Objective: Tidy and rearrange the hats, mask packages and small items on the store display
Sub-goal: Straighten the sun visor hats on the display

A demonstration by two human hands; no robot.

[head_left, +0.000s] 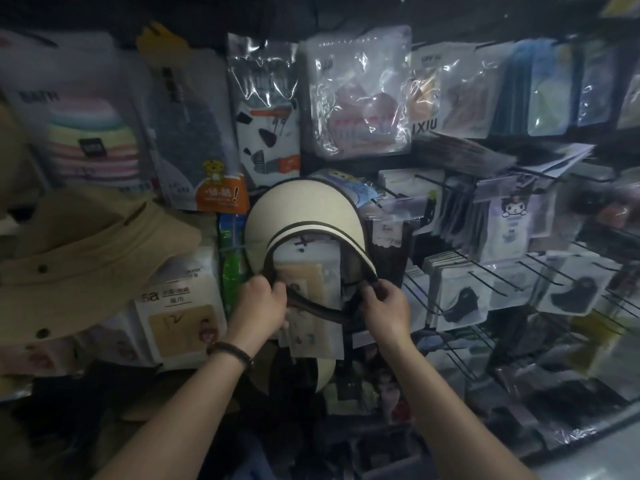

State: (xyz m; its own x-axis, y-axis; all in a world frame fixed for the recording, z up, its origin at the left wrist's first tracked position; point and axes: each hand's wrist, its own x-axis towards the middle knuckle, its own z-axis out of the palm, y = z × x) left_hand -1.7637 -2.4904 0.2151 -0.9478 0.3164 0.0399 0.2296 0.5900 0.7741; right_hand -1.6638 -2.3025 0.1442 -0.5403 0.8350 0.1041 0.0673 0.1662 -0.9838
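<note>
A cream visor hat (298, 209) with dark trim is held up against the display at the centre. My left hand (259, 303) grips the left end of its dark headband, and my right hand (388, 306) pinches the right end. The brim points up and away from me. Behind the band hang white mask packages (311, 282). A tan bucket hat (79, 258) hangs at the left, apart from both hands.
Plastic mask packages (356, 95) cover the wall above. Metal peg hooks (491, 275) with small packets stick out at the right. A white boxed item (180, 306) sits left of my hands. Dark goods lie piled below.
</note>
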